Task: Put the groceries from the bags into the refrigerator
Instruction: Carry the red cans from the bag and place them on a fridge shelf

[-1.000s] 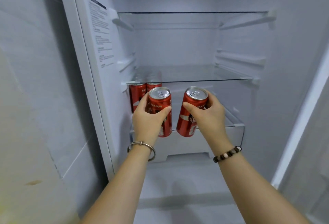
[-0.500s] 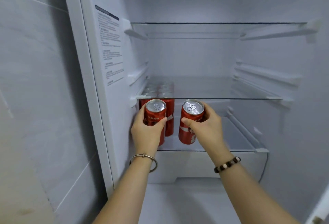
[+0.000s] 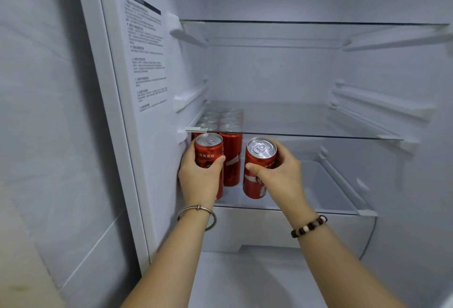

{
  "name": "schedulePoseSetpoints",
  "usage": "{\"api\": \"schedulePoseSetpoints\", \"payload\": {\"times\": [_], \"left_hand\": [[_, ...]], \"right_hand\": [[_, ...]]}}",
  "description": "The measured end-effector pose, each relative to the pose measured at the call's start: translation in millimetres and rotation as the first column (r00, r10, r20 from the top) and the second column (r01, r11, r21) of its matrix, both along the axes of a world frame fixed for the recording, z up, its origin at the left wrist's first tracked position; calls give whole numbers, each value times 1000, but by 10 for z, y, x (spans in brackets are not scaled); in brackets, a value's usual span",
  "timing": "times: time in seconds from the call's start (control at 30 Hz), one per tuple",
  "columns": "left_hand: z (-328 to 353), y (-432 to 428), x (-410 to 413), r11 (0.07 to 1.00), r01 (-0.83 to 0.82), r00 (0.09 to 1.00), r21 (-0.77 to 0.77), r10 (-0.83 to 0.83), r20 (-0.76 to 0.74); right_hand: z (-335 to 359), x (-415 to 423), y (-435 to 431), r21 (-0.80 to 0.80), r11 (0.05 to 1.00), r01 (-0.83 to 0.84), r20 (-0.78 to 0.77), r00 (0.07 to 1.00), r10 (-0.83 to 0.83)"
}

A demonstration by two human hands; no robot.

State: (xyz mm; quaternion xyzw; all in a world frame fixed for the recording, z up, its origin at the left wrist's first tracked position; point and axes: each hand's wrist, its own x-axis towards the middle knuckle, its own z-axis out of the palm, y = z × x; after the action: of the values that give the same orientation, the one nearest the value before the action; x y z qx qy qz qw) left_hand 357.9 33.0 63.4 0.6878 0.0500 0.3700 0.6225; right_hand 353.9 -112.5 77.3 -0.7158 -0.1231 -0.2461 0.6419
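Head view shows left hand (image 3: 199, 175) and right hand (image 3: 279, 173) each gripping a red aluminium soda can (image 3: 208, 153) on the lower glass shelf (image 3: 306, 206) — a nudge could topple the stored red cans (image 3: 231, 160) behind.

A wall (image 3: 49, 87) of large pale grey tiles fills the left side, its thin grout lines slanting across the view. It meets the white outer frame of the refrigerator (image 3: 114, 111), which stands right against it. In the lower left corner a beige, faintly stained patch (image 3: 19, 271) overlaps the tiles. The light is cool, bluish and even, with soft shade along the frame.
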Motion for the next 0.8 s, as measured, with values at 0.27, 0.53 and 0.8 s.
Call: {"api": "schedulePoseSetpoints", "payload": {"times": [0.27, 0.53, 0.8], "left_hand": [[-25, -58, 55, 999, -44, 999, 28, 44, -5], [-147, -88, 25, 992, -44, 999, 121, 46, -12], [-443, -39, -83, 954, -62, 986, 294, 105, -130]], "right_hand": [[13, 14, -75, -11, 1000, -15, -38, 999, 15], [54, 87, -12, 4, 999, -36, -88, 995, 36], [45, 228, 176, 16, 996, -87, -143, 986, 88]]}}
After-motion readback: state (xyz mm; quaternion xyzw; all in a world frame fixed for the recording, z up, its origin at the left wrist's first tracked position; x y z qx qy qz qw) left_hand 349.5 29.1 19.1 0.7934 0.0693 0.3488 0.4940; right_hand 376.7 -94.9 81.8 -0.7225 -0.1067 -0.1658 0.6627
